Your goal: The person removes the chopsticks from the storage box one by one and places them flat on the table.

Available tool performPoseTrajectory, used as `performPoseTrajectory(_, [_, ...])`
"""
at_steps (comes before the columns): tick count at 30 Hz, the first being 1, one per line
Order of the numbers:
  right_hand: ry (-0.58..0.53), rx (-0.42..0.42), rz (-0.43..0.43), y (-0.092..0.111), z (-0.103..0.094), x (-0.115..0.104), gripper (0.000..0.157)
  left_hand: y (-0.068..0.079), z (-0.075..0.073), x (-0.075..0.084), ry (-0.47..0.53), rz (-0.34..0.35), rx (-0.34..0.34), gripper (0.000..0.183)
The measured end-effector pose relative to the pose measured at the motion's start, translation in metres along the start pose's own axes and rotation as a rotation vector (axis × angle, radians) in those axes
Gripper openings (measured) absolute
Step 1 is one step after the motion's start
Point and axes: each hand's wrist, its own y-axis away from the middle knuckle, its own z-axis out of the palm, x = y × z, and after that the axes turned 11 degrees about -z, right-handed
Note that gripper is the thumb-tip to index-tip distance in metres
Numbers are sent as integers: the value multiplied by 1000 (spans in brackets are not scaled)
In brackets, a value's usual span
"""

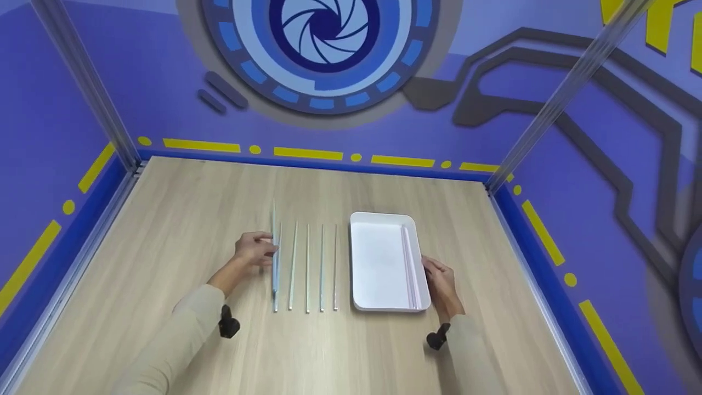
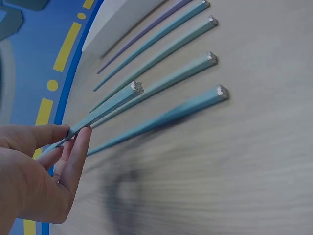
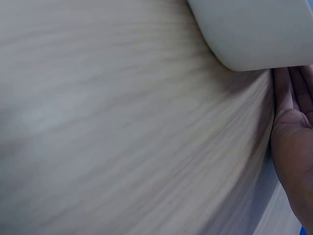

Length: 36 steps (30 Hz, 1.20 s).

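A light blue chopstick [image 2: 110, 106] is pinched between the thumb and fingers of my left hand [image 1: 255, 248], raised above the table. Just beneath it another blue chopstick [image 2: 171, 119] lies on the wood. To the right, two pale green chopsticks [image 1: 293, 269] [image 1: 307, 269], a blue chopstick [image 1: 322, 269] and a purple chopstick [image 1: 335, 269] lie roughly parallel, spaced apart. My right hand [image 1: 442, 281] rests against the right side of a white tray [image 1: 378, 216], its fingers extended along the wall and partly hidden by it. Inside the tray, pinkish-purple chopsticks [image 1: 409, 269] lie along the right wall.
Everything stands on a light wooden table [image 1: 329, 356]. A blue printed wall [image 1: 384, 131] closes off the back, with side panels and metal posts [image 1: 570, 93] at the corners.
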Motion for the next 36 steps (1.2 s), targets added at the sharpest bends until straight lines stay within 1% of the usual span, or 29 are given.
performPoseTrajectory(4, [8, -2, 19, -1, 1, -1, 43, -2, -5, -15, -1, -2, -2, 46])
performPoseTrajectory(8, [0, 11, -13, -2, -1, 0, 44, -5, -7, -28, 2, 5, 6, 44])
performPoseTrajectory(12, [-1, 7, -44, -2, -3, 0, 45, -8, -6, -36, 3, 16, 19, 45])
performPoseTrajectory(17, [6, -14, -42, -3, -1, 1, 45, -6, -4, -45, -23, 52, 57, 47])
performPoseTrajectory(21, [6, -23, -28, -3, 0, 1, 44, -6, -4, -48, -78, 74, 102, 48])
performPoseTrajectory(23, [14, -12, -23, -3, 0, 1, 43, -6, -3, -48, -98, 78, 117, 48])
performPoseTrajectory(27, [10, 2, -32, -3, -1, 2, 44, -4, -1, -47, -118, 90, 130, 45])
performPoseTrajectory(32, [23, 8, -16, -1, 0, 2, 44, -3, 0, -48, -144, 106, 134, 42])
performPoseTrajectory(36, [53, 9, -1, 0, 1, 1, 43, -3, -2, -51, -161, 140, 130, 42])
